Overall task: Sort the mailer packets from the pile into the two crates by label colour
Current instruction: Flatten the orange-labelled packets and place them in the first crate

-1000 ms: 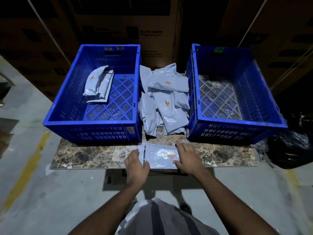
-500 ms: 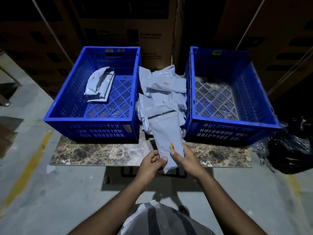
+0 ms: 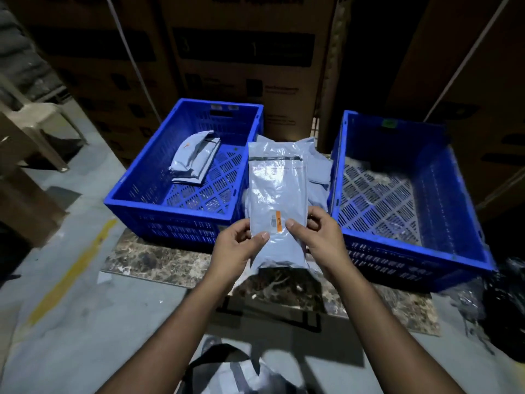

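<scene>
Glossy grey mailer packet [image 3: 277, 194] (orange label [image 3: 278, 221]) pinched by both hands.

A marble-patterned slab [image 3: 159, 261] is seen lying flat — brown and cream, veined, its near edge overhanging a dark frame beneath. Below it a grey concrete floor [image 3: 93, 331] is spread, and a worn yellow line [image 3: 72, 273] is painted across it at the left. Tall cardboard boxes [image 3: 244, 52] are stacked behind, dark printed panels showing on their faces, and pale straps are run diagonally over them. At the far left a beige plastic chair [image 3: 31, 120] is partly caught in view. At the right edge crumpled black plastic [image 3: 505, 305] is heaped on the floor — glossy, its shape hard to make out.
</scene>
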Demonstrator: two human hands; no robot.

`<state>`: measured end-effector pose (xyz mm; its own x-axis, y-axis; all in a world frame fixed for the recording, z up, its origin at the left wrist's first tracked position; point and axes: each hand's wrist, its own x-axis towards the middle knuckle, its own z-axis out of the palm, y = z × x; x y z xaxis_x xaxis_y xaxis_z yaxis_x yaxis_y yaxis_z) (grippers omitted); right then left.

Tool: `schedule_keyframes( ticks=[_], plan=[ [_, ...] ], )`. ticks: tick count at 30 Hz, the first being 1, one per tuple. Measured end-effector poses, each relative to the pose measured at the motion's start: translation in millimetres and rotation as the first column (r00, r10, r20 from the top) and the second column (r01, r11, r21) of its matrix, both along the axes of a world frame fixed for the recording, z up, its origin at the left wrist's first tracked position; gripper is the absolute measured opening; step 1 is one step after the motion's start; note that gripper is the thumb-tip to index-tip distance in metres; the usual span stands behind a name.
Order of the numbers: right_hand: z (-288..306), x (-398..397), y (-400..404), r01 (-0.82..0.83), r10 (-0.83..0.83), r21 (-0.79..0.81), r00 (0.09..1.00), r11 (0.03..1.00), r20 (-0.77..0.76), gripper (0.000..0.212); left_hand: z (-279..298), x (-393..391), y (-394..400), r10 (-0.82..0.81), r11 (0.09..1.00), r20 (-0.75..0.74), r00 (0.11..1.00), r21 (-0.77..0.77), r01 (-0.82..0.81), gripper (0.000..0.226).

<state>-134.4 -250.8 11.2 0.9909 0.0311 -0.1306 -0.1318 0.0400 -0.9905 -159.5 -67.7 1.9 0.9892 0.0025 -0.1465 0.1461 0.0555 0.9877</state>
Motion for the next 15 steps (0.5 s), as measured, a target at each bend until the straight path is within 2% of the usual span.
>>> schedule_keyframes(
  ticks=[2,5,9,15],
  plan=[
    [10.9,15.0,14.1,-0.011,0.012,-0.02,0.999,1.0,0.039,0.047,8.1,12.0,12.9,0.058,0.998,0.022,0.998,0.002,-0.058,0.026],
    [22.1,41.6,40.3,-0.056,0.078,-0.125,0.981,0.991,0.18,0.072,14.5,41.5,41.8,0.152,0.988,0.052,0.987,0.003,-0.153,0.035],
    [25.8,87.6,90.1,-0.068,0.13,-0.239,0.958,0.969,0.255,0.059,14.9,95.2,94.0,0.217,0.975,0.078,0.973,0.026,-0.219,0.029],
    [11.3,175.1,178.2,-0.028,0.083,-0.29,0.98,0.957,0.181,0.059,3.3,184.2,189.0,0.247,0.945,0.089,0.965,0.197,-0.26,0.007]
  ],
)
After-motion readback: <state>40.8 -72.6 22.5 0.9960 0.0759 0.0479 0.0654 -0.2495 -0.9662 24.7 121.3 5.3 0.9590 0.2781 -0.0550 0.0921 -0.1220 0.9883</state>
